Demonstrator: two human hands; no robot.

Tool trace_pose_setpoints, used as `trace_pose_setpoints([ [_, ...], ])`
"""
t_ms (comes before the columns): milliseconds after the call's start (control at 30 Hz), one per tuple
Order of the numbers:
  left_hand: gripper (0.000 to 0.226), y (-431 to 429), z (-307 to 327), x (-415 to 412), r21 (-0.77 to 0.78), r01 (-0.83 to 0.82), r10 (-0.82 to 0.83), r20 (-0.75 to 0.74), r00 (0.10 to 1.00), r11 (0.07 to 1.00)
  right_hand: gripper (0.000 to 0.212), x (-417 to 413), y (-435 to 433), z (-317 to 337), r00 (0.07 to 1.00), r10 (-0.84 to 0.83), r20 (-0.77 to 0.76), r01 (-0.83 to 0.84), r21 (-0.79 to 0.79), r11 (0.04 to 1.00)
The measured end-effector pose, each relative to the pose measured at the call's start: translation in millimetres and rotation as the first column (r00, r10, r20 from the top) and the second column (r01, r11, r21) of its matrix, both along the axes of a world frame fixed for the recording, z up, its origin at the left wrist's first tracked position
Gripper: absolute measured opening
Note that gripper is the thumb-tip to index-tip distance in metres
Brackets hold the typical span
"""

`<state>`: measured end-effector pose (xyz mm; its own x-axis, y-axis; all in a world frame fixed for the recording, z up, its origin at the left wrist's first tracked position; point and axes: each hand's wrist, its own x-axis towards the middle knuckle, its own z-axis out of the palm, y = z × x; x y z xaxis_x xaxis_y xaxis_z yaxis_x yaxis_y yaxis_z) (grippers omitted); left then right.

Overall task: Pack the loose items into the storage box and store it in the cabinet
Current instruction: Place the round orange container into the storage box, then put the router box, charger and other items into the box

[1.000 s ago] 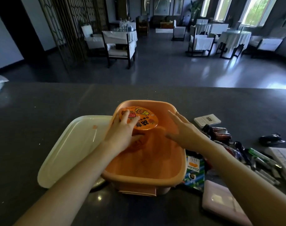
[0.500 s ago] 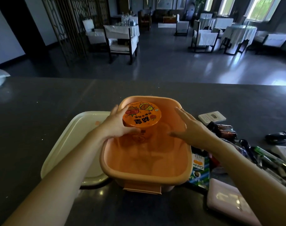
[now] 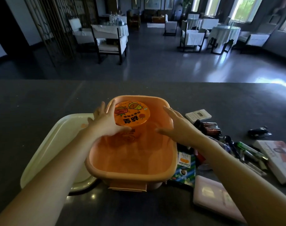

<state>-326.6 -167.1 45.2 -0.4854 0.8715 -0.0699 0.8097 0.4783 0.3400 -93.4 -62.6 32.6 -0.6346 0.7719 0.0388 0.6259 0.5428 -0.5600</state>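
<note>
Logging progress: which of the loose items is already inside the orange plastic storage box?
The round orange cup with the cartoon lid, held there by the left hand; the rest lie on the dark counter outside.

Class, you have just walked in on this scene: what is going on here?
A person is packing an orange storage box on a dark counter. The left hand cups a round orange cup standing upright at the box's far end; the right hand hovers open over the box's right side. The cream lid lies off to the left, and the loose items at right are not yet packed.
</note>
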Motion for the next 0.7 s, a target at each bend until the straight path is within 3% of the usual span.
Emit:
trace_pose_setpoints([
  [67, 0.122, 3, 7, 11, 0.02, 0.025, -0.023, -0.074, 0.997, 0.999, 0.088, 8, 4, 3, 1.0, -0.018, -0.019, 0.019, 0.017, 1.0],
  [167, 0.103, 14, 21, 46, 0.221, 0.132, -0.104, -0.136, 0.985, 0.966, 0.081, 34, 15, 6, 0.995, -0.081, -0.06, 0.082, 0.01, 0.997],
  [267, 0.086, 33, 31, 99, 0.395, 0.25, -0.252, -0.047, 0.967, 0.884, 0.074, 81, 32, 7, 0.991, -0.117, -0.057, 0.12, 0.038, 0.992],
  [400, 0.081, 61, 24, 191, 0.479, 0.386, -0.474, 0.073, 0.877, 0.788, 0.068, 169, 60, 5, 0.981, -0.191, -0.034, 0.192, 0.043, 0.98],
  [533, 0.082, 86, -7, 276, 0.494, 0.416, -0.554, 0.171, 0.815, 0.764, 0.072, 260, 84, -3, 0.962, -0.27, 0.04, 0.269, 0.038, 0.962],
  [700, 0.09, 113, -50, 352, 0.394, 0.39, -0.517, 0.294, 0.804, 0.832, 0.075, 338, 107, -26, 0.936, -0.325, 0.139, 0.336, -0.069, 0.939],
])
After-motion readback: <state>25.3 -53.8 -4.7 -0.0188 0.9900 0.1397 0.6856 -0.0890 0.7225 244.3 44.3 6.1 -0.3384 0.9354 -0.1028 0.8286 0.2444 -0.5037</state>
